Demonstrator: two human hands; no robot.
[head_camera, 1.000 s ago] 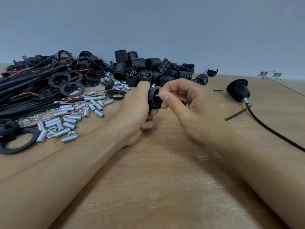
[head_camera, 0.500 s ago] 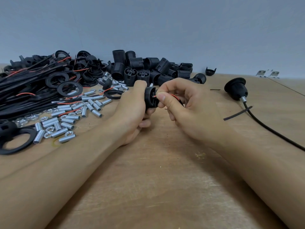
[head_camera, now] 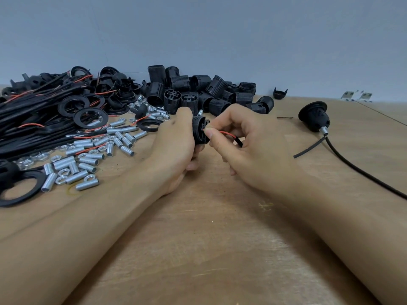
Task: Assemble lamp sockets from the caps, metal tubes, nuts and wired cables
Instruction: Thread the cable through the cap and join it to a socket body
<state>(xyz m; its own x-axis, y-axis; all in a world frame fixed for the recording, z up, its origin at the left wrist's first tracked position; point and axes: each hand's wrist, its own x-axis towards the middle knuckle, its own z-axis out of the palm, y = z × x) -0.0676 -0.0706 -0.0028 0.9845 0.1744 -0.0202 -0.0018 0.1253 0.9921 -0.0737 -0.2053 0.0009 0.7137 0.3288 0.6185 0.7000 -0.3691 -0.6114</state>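
Note:
My left hand (head_camera: 174, 148) grips a black lamp socket body (head_camera: 200, 130) just above the wooden table (head_camera: 211, 238), its open end turned right. My right hand (head_camera: 242, 142) pinches a thin red wire (head_camera: 225, 133) between thumb and forefinger, with the wire's tip at the socket's end face. The wire's black cable (head_camera: 239, 142) runs back under my right fingers. A small metal tube (head_camera: 200, 112) pokes up behind the socket.
Black socket bodies (head_camera: 198, 91) are heaped at the back centre. Threaded metal tubes and nuts (head_camera: 92, 150) lie scattered at left, beside black rings (head_camera: 90, 117) and a bundle of black cables (head_camera: 26, 119). An assembled socket with its cable (head_camera: 313, 116) lies at right.
The right hand has drawn back slightly, so more of the red wire shows between its fingers and the socket. The left hand keeps its grip.

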